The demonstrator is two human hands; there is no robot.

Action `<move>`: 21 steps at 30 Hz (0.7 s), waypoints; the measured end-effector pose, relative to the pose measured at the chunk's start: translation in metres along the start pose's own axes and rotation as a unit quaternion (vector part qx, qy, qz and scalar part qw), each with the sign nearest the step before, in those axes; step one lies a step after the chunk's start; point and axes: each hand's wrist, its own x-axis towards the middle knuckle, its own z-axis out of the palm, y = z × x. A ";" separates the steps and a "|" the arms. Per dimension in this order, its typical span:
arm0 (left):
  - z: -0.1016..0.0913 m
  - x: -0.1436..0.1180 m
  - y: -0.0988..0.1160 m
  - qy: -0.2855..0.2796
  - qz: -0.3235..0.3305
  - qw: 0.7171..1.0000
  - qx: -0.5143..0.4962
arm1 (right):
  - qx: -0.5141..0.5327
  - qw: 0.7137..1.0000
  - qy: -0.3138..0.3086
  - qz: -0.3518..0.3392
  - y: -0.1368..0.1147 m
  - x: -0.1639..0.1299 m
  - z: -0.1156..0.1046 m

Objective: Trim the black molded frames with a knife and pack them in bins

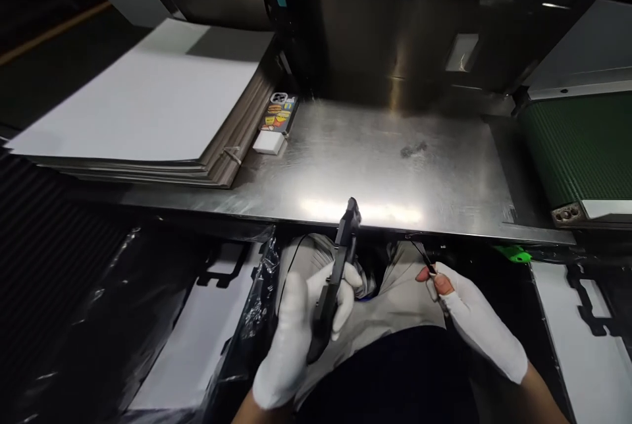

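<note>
In the head view, my left hand (316, 305), in a white glove, is closed around a black plastic part (338, 272), which is seen edge-on and tilts upward over my lap. My right hand (457, 292) wears a white glove with the thumb and a fingertip bare. Those two pinch a thin, dark, pointed tool (428, 261), its tip aimed up and left toward the table edge. The tool's exact kind is unclear. Both hands are below the front edge of the metal table (375, 167), apart from each other.
A stack of white sheets (148, 88) with grey layers stands on the left. Beside it lie a phone (279, 114) and a small white box (269, 142). A green conveyor belt (587, 147) is at right. Black-lined bins with white sheets (182, 338) and black frames (595, 299) flank my legs.
</note>
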 end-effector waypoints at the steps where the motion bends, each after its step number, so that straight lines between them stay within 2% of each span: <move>1: 0.003 0.003 0.005 -0.027 0.006 0.999 0.022 | 0.000 1.000 -0.026 -0.016 -0.018 0.003 0.000; 4: 0.013 0.007 0.009 -0.057 -0.013 0.994 0.094 | -0.037 0.990 -0.119 -0.059 -0.062 0.009 0.009; 7: 0.024 0.004 0.003 -0.040 -0.034 0.990 0.133 | -0.154 0.976 -0.137 -0.062 -0.080 0.017 0.026; 11: 0.034 0.000 -0.006 0.019 -0.065 0.981 0.179 | -0.250 0.960 -0.112 -0.059 -0.077 0.023 0.042; 14: 0.035 0.001 -0.012 0.041 -0.055 0.976 0.208 | -0.286 0.951 -0.103 -0.052 -0.074 0.022 0.046; 17: 0.037 0.004 -0.016 0.061 -0.036 0.968 0.241 | -0.304 0.948 -0.084 -0.031 -0.076 0.021 0.048; 21: 0.041 0.006 -0.020 0.064 -0.055 0.966 0.244 | -0.295 0.953 -0.062 -0.004 -0.078 0.021 0.049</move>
